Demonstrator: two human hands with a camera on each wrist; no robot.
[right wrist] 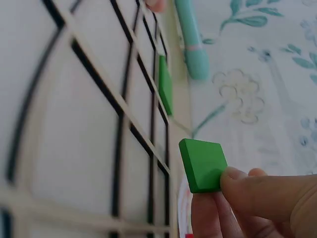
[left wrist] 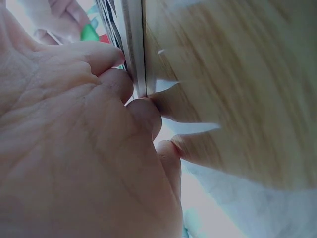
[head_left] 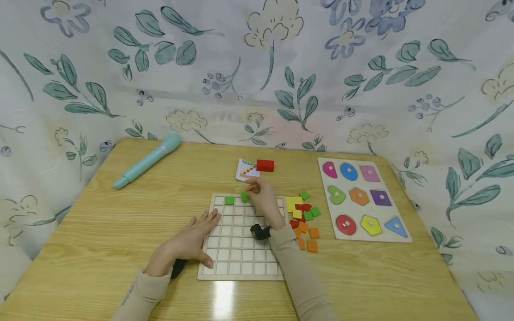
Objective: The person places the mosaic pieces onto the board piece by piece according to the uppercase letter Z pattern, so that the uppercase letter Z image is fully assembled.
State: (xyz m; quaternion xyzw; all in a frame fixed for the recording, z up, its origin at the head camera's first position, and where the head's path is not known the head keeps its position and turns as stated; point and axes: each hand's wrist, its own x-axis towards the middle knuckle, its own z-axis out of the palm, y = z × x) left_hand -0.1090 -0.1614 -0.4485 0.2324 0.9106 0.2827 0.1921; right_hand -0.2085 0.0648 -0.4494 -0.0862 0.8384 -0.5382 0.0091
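Observation:
A green square tile (right wrist: 204,166) is pinched between the thumb and fingers of my right hand (head_left: 262,198), just over the top row of the white grid board (head_left: 237,269). Another green tile (head_left: 229,200) sits in a top-row cell to its left, and the right wrist view shows this placed tile (right wrist: 165,85) near the board's far edge. My left hand (head_left: 192,238) rests at the board's left side with fingers spread, the fingertips and thumb on its border. In the left wrist view the fingers (left wrist: 143,116) touch the board's edge (left wrist: 136,44).
Loose green, red, yellow and orange tiles (head_left: 312,246) lie right of the board. Behind it are a small pattern card (head_left: 245,170) and a red block (head_left: 265,166). A shape puzzle (head_left: 353,211) lies at right, a teal pen-shaped object (head_left: 147,161) at back left.

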